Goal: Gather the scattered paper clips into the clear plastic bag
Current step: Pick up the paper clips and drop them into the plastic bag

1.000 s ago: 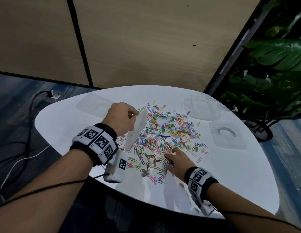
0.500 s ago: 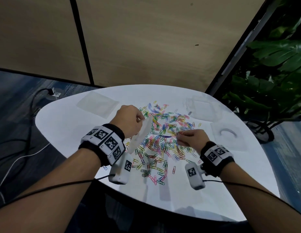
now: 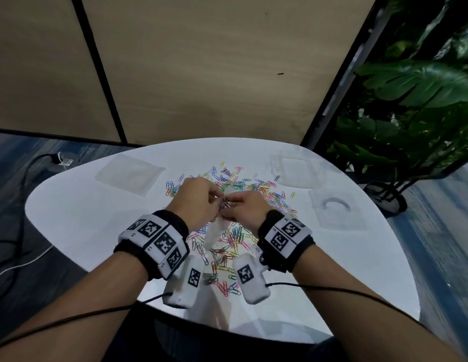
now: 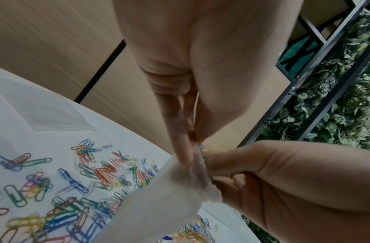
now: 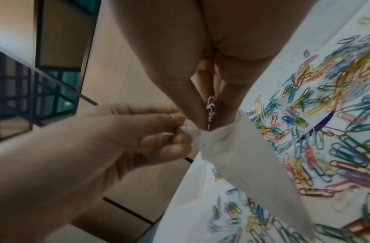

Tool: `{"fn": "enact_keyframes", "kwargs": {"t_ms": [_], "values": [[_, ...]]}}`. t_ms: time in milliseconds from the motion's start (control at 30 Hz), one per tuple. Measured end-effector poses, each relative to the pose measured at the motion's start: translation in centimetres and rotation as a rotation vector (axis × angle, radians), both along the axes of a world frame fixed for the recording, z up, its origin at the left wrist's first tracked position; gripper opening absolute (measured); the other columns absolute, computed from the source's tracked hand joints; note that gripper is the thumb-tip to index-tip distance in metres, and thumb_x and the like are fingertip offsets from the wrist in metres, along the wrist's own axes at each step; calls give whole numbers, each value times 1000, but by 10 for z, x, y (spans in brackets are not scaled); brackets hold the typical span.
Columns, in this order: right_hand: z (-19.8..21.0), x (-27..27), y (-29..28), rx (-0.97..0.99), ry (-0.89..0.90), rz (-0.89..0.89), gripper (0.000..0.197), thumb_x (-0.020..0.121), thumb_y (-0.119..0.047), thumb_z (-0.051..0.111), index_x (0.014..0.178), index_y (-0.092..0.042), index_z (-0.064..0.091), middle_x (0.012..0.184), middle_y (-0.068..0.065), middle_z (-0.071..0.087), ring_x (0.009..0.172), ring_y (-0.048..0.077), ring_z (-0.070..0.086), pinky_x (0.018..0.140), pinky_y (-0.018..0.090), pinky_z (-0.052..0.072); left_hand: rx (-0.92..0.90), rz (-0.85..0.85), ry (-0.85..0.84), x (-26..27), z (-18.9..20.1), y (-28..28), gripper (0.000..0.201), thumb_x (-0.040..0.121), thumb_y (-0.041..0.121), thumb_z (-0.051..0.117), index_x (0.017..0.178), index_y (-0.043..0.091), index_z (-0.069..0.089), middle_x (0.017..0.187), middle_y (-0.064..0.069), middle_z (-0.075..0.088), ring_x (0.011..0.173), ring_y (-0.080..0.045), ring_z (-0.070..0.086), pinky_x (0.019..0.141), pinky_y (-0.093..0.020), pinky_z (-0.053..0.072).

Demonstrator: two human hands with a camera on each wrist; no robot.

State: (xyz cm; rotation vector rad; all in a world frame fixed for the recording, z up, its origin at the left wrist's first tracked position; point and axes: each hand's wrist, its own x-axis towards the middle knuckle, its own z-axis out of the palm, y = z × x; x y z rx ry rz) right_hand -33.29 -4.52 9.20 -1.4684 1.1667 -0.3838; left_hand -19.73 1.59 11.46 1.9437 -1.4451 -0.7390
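Many coloured paper clips (image 3: 256, 188) lie scattered over the middle of the white table (image 3: 97, 231). Above the pile my left hand (image 3: 217, 202) pinches the top edge of the clear plastic bag (image 3: 212, 232), which hangs down between my wrists. In the left wrist view its fingers (image 4: 184, 154) press the bag (image 4: 159, 207) mouth together. My right hand (image 3: 229, 206) meets it and pinches a small bunch of clips (image 5: 210, 108) right at the bag's (image 5: 242, 157) mouth. The inside of the bag is too hazy to read.
A second flat clear bag (image 3: 131, 175) lies at the far left of the table. Clear plastic containers (image 3: 297, 167) (image 3: 335, 209) sit at the far right. A large plant (image 3: 410, 113) stands beyond the right edge, and cables (image 3: 23, 257) run on the floor to the left.
My right hand left the near side of the pile, rose with clips pinched in it and came left to the bag's mouth. My left hand kept its hold on the bag.
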Motion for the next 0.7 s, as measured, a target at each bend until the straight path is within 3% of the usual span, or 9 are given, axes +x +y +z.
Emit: {"fn": "enact_keyframes", "kwargs": {"t_ms": [67, 133, 200, 333, 400, 533, 633, 700], "values": [[0, 1, 2, -51, 76, 18, 14, 69, -9, 74, 79, -19, 73, 80, 10, 76, 78, 26, 74, 77, 43, 61, -6, -39, -29, -2, 0, 0, 19, 93, 6, 63, 107, 8, 77, 77, -12, 76, 62, -20, 71, 74, -31, 62], [1, 1, 2, -106, 133, 0, 4, 79, -7, 70, 77, -9, 73, 71, 12, 73, 62, 19, 71, 64, 30, 61, -12, -49, -57, -2, 0, 0, 19, 94, 7, 64, 107, 9, 78, 85, -9, 77, 67, -16, 70, 76, -27, 59], [3, 0, 2, -172, 180, -11, 13, 83, -10, 67, 75, -3, 74, 60, 8, 68, 50, 12, 63, 53, 21, 54, -4, -29, -20, -1, 0, -2, 20, 94, 6, 63, 108, 9, 77, 87, -10, 77, 69, -19, 75, 79, -34, 63], [2, 1, 2, -284, 254, 3, 7, 81, -13, 71, 80, -8, 76, 63, 0, 63, 53, 7, 55, 47, 8, 40, 11, -19, -1, -1, -1, -1, 22, 95, 5, 61, 112, 8, 75, 83, -12, 77, 66, -22, 76, 79, -39, 64], [3, 2, 2, -286, 251, 23, 11, 79, -9, 72, 88, -11, 77, 66, -3, 65, 56, 5, 59, 50, 7, 42, 1, -22, -15, -1, 0, 0, 22, 94, 3, 62, 111, 8, 76, 86, -12, 77, 70, -23, 76, 80, -38, 63], [3, 3, 1, -299, 250, 16, 14, 83, -6, 66, 90, -11, 77, 60, -2, 65, 50, 5, 59, 47, 9, 42, -10, -26, -14, 0, 1, 0, 20, 94, 5, 64, 108, 8, 77, 88, -11, 76, 73, -22, 76, 80, -38, 63], [3, 5, 3, -374, 284, 95, 23, 83, -1, 62, 95, -13, 78, 82, 1, 72, 71, 9, 64, 56, 6, 40, -1, -3, 21, 1, 0, 1, 20, 94, 4, 63, 109, 9, 75, 82, -13, 75, 65, -23, 76, 74, -39, 65], [3, 6, 4, -402, 261, 125, 23, 81, 1, 64, 94, -12, 77, 88, 2, 73, 78, 11, 66, 61, 7, 45, -2, 12, 18, 4, -1, 2, 22, 94, 3, 62, 112, 8, 74, 82, -14, 74, 65, -23, 76, 74, -40, 65]]}}
